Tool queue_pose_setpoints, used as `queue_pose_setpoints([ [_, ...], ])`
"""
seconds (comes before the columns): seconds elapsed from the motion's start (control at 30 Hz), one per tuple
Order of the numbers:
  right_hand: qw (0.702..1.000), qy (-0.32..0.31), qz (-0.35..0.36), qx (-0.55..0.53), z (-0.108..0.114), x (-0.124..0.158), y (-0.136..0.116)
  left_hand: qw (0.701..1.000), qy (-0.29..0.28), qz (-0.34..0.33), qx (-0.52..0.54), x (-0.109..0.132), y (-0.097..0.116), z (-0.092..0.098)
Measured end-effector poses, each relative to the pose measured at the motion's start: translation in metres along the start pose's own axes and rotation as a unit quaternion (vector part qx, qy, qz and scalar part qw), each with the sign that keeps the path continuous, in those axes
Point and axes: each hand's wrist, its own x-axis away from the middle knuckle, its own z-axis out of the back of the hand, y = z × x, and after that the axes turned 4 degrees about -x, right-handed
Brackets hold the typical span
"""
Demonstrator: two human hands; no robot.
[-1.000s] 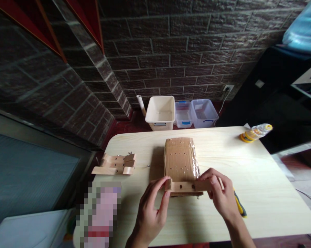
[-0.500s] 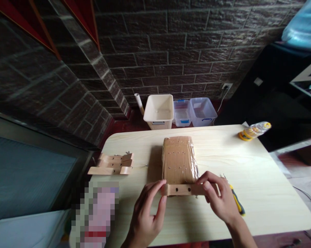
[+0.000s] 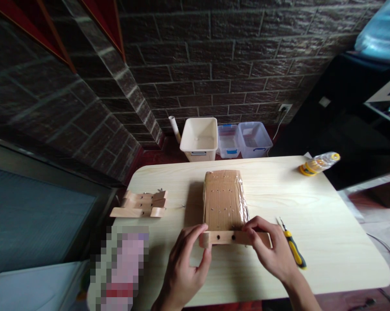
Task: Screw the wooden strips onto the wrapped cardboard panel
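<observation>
Item, one wooden strip (image 3: 225, 237), lower centre of the frame, laid crosswise at the near end of a cardboard box (image 3: 222, 198); two dark spots along its middle, holes or screw heads, cannot tell which.

Item, two hands: left hand (image 3: 187, 263), thumb and forefinger slightly apart, pinching the strip's left end between them; right hand (image 3: 274, 246), fingers curled, thumb on the near face and fingertips behind, holding the strip's right part.

Item, state of work, as judged: placing of this strip appears under way; no fastening tool in either hand; rows of small marks on the box top, above the strip in the frame, left uncovered; further wooden pieces (image 3: 133, 205), left of frame, set apart from the box; one small screw (image 3: 183, 206), seemingly, between them and the box; screwdriver (image 3: 295, 250), lower right of centre, lying unheld just beside the right hand.

Item, edges and room: pale surface (image 3: 344, 242), its far edge just beyond the box, its near edge low in the frame under the forearms; wooden pieces close to the left edge; broadest room for moving to the right, between screwdriver, right edge and clear bottle (image 3: 320, 164) near the far right corner.
</observation>
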Motion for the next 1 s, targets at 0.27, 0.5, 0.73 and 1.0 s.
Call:
queue_pose_setpoints([
  [0.27, 1.000, 0.010, 0.002, 0.008, -0.0012, 0.0004, 0.0012, 1.000, -0.016, 0.016, 0.014, -0.0009, -0.0020, 0.0009],
  [0.5, 1.000, 0.015, -0.007, -0.009, -0.0012, 0.0027, 0.0008, 0.999, -0.020, 0.019, 0.016, -0.0016, -0.0018, 0.0020],
  [0.73, 1.000, 0.027, -0.005, -0.012, -0.0011, 0.0044, 0.0056, 1.000, -0.020, 0.015, 0.019, -0.0038, -0.0003, 0.0015],
  [1.0, 0.999, 0.031, 0.011, -0.002, 0.0013, 0.0051, 0.0087, 0.999, -0.029, 0.019, 0.025, -0.0054, -0.0005, 0.0037],
])
